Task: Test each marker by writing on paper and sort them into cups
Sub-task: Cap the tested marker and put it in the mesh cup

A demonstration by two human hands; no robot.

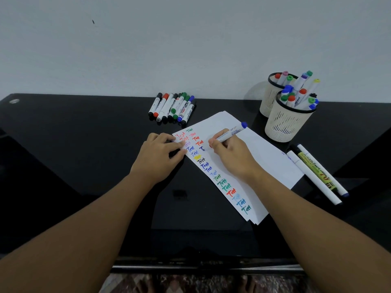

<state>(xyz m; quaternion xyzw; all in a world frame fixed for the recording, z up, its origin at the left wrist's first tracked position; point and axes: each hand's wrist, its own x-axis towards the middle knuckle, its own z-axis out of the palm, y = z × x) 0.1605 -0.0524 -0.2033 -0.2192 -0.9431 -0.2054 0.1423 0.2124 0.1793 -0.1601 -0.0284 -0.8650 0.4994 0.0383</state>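
Note:
White paper (pixel 262 153) lies slanted on the black table (pixel 74 134), covered with rows of coloured "Test" marks. My right hand (pixel 230 154) grips a blue-ended marker (pixel 233 131), tip down on the paper beside a dark blue mark. My left hand (pixel 161 154) presses flat on the paper's left corner, holding nothing else that I can see. A cluster of several whiteboard markers (pixel 172 107) lies at the back centre. Two cream mesh cups, the near cup (pixel 285 125) and the far cup (pixel 267 98), stand at the back right with several markers in each.
Three markers lie to the right of the paper: a slim white one (pixel 315 179), a yellow-labelled permanent one (pixel 313 168) and a white one with a blue end (pixel 326 173). The wall stands right behind the table. The table's front edge is near my body.

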